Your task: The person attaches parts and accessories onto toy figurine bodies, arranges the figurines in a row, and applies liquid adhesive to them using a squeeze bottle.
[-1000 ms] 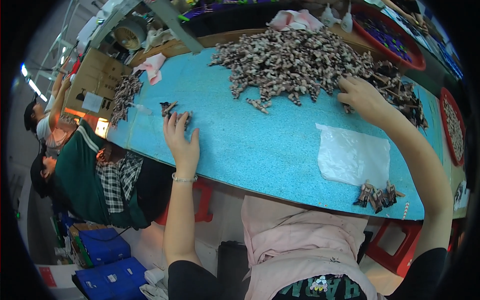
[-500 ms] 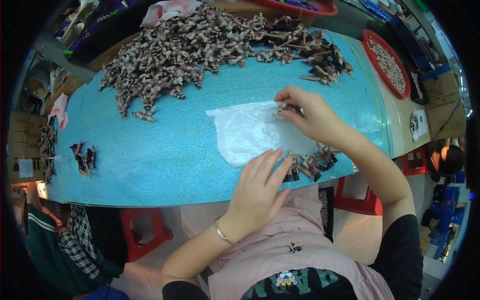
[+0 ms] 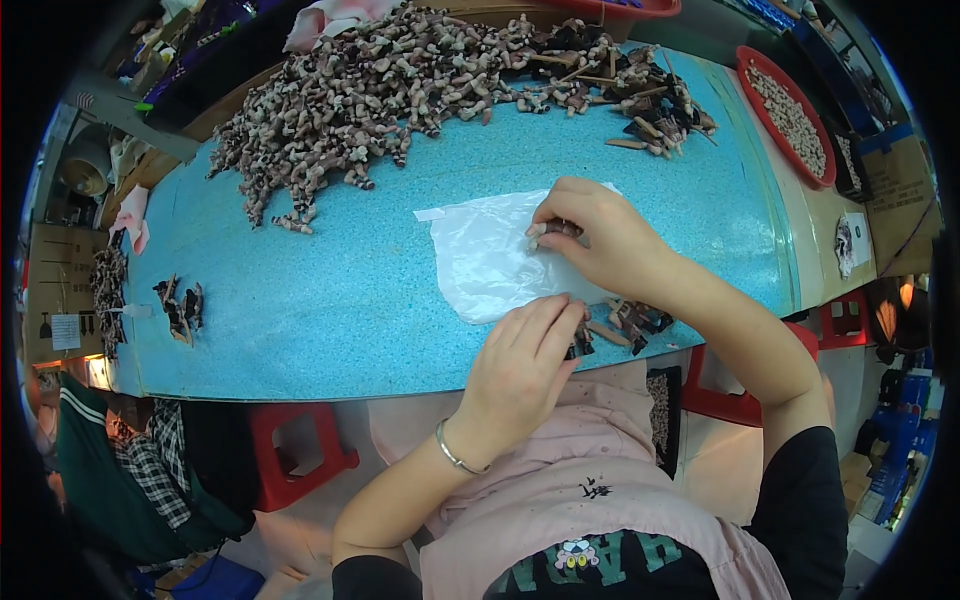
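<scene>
A small figurine [image 3: 556, 229] is pinched in the closed fingers of my right hand [image 3: 600, 235], over a white translucent plastic bag [image 3: 480, 265] lying flat on the blue table. My left hand [image 3: 520, 365], wearing a bracelet, is at the table's front edge beside the bag. Its fingers are closed around another figurine [image 3: 581, 345], partly hidden behind the fingertips. More small figurines [image 3: 637, 320] with brown and black parts lie just right of my left hand, under my right forearm.
A large heap of pale figure parts [image 3: 370, 100] covers the back of the blue table [image 3: 330, 310]. Dark parts with sticks [image 3: 655, 110] lie at its right end. Some dark figures [image 3: 180, 310] lie at left. A red tray [image 3: 790, 120] of small pale pieces stands far right.
My right hand has moved slightly left over the bag with its figurine. My left hand's fingers, spread before, have closed around a figurine at the front edge.
</scene>
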`<action>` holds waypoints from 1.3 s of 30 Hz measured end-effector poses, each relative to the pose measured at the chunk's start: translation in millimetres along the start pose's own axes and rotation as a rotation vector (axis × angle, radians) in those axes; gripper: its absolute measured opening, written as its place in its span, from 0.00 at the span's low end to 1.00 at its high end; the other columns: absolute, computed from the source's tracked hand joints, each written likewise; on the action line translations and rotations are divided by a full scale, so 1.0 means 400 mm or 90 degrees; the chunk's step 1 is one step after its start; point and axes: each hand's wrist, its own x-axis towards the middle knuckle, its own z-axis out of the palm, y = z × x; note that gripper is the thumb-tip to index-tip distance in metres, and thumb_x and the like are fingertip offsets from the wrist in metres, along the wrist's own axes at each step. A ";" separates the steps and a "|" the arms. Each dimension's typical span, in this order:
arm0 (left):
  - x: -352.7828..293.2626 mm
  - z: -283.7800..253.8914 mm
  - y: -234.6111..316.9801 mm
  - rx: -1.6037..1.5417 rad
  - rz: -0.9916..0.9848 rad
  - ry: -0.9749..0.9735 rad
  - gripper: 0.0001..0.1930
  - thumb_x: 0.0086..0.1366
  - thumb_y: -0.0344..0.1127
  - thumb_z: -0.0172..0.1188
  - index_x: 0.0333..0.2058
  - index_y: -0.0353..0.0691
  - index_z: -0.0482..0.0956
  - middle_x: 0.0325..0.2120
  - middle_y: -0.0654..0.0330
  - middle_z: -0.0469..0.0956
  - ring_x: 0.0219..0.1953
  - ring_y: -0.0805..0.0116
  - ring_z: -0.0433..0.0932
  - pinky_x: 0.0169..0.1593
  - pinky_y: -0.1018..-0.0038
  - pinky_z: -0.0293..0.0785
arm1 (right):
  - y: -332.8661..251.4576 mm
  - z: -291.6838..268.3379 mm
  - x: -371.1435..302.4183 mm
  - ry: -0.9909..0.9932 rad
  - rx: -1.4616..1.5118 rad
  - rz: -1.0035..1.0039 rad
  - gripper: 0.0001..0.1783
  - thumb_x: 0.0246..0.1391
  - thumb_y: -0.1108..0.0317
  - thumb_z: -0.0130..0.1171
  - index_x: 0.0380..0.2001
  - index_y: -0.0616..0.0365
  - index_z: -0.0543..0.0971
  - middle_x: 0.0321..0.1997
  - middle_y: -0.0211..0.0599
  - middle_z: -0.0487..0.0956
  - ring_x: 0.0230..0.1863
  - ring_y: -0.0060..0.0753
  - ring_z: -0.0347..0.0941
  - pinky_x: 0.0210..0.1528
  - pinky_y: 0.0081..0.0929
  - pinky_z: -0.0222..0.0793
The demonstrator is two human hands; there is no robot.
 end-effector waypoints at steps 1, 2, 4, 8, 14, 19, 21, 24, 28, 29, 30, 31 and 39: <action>-0.009 -0.009 -0.002 0.001 -0.001 -0.001 0.30 0.48 0.27 0.65 0.53 0.33 0.68 0.49 0.49 0.71 0.49 0.50 0.71 0.52 0.63 0.68 | -0.006 -0.005 -0.002 0.000 0.002 0.000 0.07 0.48 0.76 0.61 0.33 0.62 0.77 0.31 0.39 0.75 0.30 0.37 0.72 0.33 0.29 0.69; -0.020 -0.021 -0.002 -0.012 -0.025 0.011 0.30 0.48 0.26 0.65 0.53 0.33 0.69 0.50 0.49 0.71 0.50 0.50 0.71 0.52 0.63 0.68 | -0.013 -0.009 -0.007 0.018 0.079 0.074 0.06 0.50 0.75 0.59 0.34 0.63 0.77 0.33 0.40 0.76 0.31 0.36 0.73 0.34 0.28 0.69; -0.043 -0.046 -0.003 -0.025 -0.055 0.024 0.30 0.48 0.26 0.66 0.52 0.33 0.69 0.50 0.48 0.71 0.50 0.49 0.72 0.52 0.63 0.69 | -0.031 -0.019 -0.021 0.032 0.158 0.149 0.07 0.52 0.75 0.57 0.35 0.64 0.77 0.34 0.41 0.78 0.32 0.35 0.74 0.36 0.27 0.69; -0.089 -0.107 -0.003 -0.066 -0.135 0.043 0.30 0.49 0.25 0.67 0.53 0.33 0.69 0.50 0.47 0.72 0.51 0.52 0.73 0.51 0.66 0.72 | -0.084 -0.032 -0.068 -0.003 0.423 0.311 0.11 0.60 0.68 0.51 0.41 0.64 0.77 0.34 0.30 0.77 0.31 0.16 0.69 0.35 0.19 0.67; -0.132 -0.133 0.027 -0.194 -0.293 0.007 0.30 0.49 0.28 0.69 0.51 0.31 0.69 0.46 0.47 0.73 0.46 0.53 0.75 0.49 0.65 0.73 | -0.166 0.042 -0.156 -0.090 0.440 0.151 0.11 0.59 0.73 0.51 0.42 0.65 0.77 0.39 0.37 0.76 0.38 0.25 0.72 0.41 0.19 0.67; -0.126 -0.126 0.010 -0.117 -0.187 0.006 0.27 0.48 0.28 0.69 0.48 0.33 0.70 0.43 0.49 0.73 0.45 0.52 0.75 0.47 0.65 0.74 | -0.202 0.099 -0.184 -0.069 0.335 0.062 0.14 0.47 0.79 0.61 0.40 0.63 0.78 0.43 0.42 0.74 0.44 0.35 0.73 0.43 0.26 0.70; -0.128 -0.128 0.010 -0.122 -0.193 0.004 0.27 0.48 0.28 0.69 0.47 0.33 0.70 0.43 0.49 0.73 0.45 0.51 0.75 0.47 0.65 0.74 | -0.203 0.105 -0.185 -0.069 0.302 0.042 0.14 0.47 0.79 0.61 0.40 0.63 0.78 0.43 0.42 0.74 0.44 0.36 0.73 0.42 0.27 0.71; -0.127 -0.128 0.009 -0.124 -0.196 0.002 0.26 0.48 0.28 0.69 0.46 0.34 0.71 0.43 0.49 0.74 0.45 0.51 0.75 0.46 0.65 0.74 | -0.203 0.111 -0.190 -0.066 0.270 0.027 0.14 0.46 0.78 0.62 0.39 0.63 0.78 0.43 0.42 0.74 0.43 0.38 0.73 0.42 0.26 0.71; -0.127 -0.127 0.011 -0.116 -0.200 0.001 0.26 0.48 0.29 0.69 0.46 0.33 0.71 0.43 0.49 0.74 0.44 0.51 0.75 0.46 0.65 0.74 | -0.198 0.117 -0.195 -0.056 0.298 0.060 0.13 0.46 0.75 0.62 0.38 0.63 0.77 0.42 0.44 0.74 0.44 0.46 0.72 0.45 0.35 0.68; -0.127 -0.126 0.011 -0.116 -0.200 0.000 0.26 0.48 0.29 0.69 0.46 0.33 0.71 0.43 0.49 0.74 0.44 0.51 0.75 0.46 0.65 0.74 | -0.198 0.119 -0.196 -0.056 0.299 0.061 0.13 0.46 0.75 0.62 0.38 0.63 0.77 0.42 0.44 0.74 0.44 0.46 0.72 0.45 0.35 0.68; -0.127 -0.125 0.012 -0.119 -0.204 0.000 0.26 0.48 0.29 0.69 0.46 0.33 0.71 0.42 0.49 0.74 0.45 0.51 0.75 0.46 0.65 0.74 | -0.198 0.120 -0.196 -0.053 0.302 0.070 0.13 0.46 0.75 0.62 0.38 0.62 0.77 0.42 0.43 0.74 0.43 0.45 0.72 0.44 0.34 0.69; -0.127 -0.125 0.012 -0.121 -0.207 0.000 0.26 0.48 0.30 0.69 0.46 0.33 0.71 0.42 0.49 0.74 0.45 0.51 0.75 0.46 0.65 0.74 | -0.198 0.120 -0.196 -0.049 0.305 0.079 0.13 0.46 0.76 0.62 0.38 0.62 0.77 0.42 0.42 0.74 0.43 0.44 0.72 0.43 0.33 0.69; -0.133 -0.141 -0.013 -0.209 -0.225 -0.004 0.20 0.53 0.26 0.65 0.46 0.32 0.74 0.42 0.48 0.76 0.45 0.55 0.77 0.46 0.69 0.74 | -0.202 0.115 -0.194 -0.036 0.383 0.172 0.10 0.47 0.75 0.62 0.36 0.63 0.79 0.37 0.41 0.74 0.37 0.38 0.74 0.35 0.27 0.70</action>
